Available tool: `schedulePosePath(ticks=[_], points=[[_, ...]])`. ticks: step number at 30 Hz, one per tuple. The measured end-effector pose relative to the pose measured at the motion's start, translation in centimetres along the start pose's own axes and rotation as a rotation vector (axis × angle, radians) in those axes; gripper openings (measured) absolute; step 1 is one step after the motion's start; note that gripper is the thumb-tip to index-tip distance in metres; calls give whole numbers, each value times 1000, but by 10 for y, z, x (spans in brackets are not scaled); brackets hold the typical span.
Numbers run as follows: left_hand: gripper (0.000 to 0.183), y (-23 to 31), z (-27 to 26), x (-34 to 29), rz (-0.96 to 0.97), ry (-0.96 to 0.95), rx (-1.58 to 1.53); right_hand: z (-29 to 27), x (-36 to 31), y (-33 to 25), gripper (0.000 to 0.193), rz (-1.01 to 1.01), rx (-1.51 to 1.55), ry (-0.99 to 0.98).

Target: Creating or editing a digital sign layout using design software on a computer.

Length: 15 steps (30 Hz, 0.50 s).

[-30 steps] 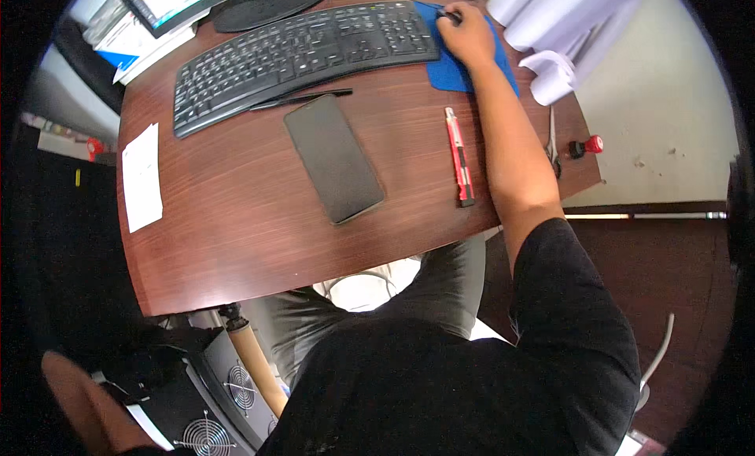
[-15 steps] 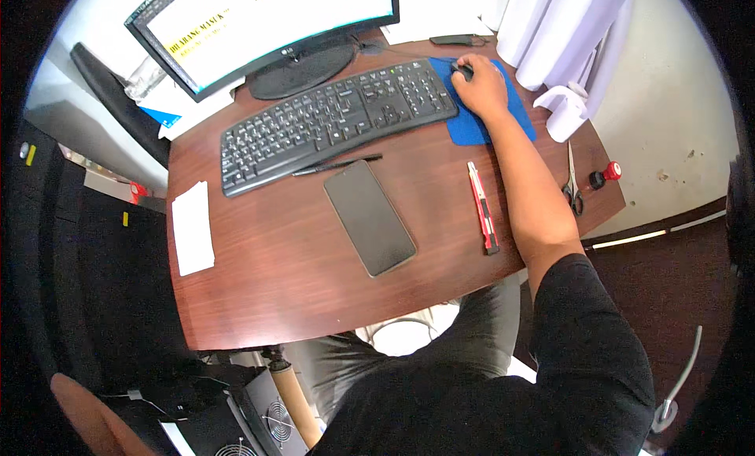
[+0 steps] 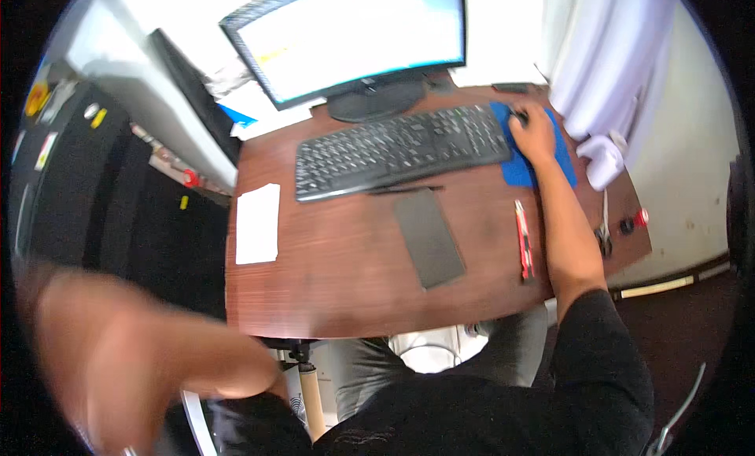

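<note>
My right hand [image 3: 535,133] is closed over a black computer mouse [image 3: 519,118] on a blue mouse pad [image 3: 562,153]. The hand hides part of the mouse. A black keyboard [image 3: 401,151] lies just left of the pad, below a lit monitor [image 3: 354,43]. At the lower left, my left arm is bent, and my left hand [image 3: 102,361] is large and smeared by motion, off the desk. Its fingers cannot be made out. A dark smartphone [image 3: 429,240] and a red utility knife [image 3: 524,242] lie on the desk.
On the wooden desk [image 3: 346,291] are white papers [image 3: 258,224] at the left and a black pen [image 3: 405,190] below the keyboard. Scissors [image 3: 604,232] and a red-and-black stamp [image 3: 634,221] lie near the right edge. White curtains [image 3: 605,55] hang behind a white tape dispenser [image 3: 604,158].
My left arm has risen farther into view at the lower left. The desk and its things appear shifted right as the view turned. My right hand stays on the mouse.
</note>
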State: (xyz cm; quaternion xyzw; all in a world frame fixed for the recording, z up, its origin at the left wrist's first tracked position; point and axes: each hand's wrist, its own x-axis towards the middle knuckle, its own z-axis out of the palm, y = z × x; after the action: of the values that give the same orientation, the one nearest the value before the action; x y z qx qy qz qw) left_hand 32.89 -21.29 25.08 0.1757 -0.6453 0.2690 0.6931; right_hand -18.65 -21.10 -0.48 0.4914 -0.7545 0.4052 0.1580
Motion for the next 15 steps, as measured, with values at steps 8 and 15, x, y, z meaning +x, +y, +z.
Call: schedulePosePath(ticks=[8, 15], points=[[18, -84, 58, -230, -819, -514, -136, -7, -13, -16, 22, -118, 123, -48], [40, -83, 71, -243, -727, -789, 56, -11, -8, -13, 24, -109, 96, -30]])
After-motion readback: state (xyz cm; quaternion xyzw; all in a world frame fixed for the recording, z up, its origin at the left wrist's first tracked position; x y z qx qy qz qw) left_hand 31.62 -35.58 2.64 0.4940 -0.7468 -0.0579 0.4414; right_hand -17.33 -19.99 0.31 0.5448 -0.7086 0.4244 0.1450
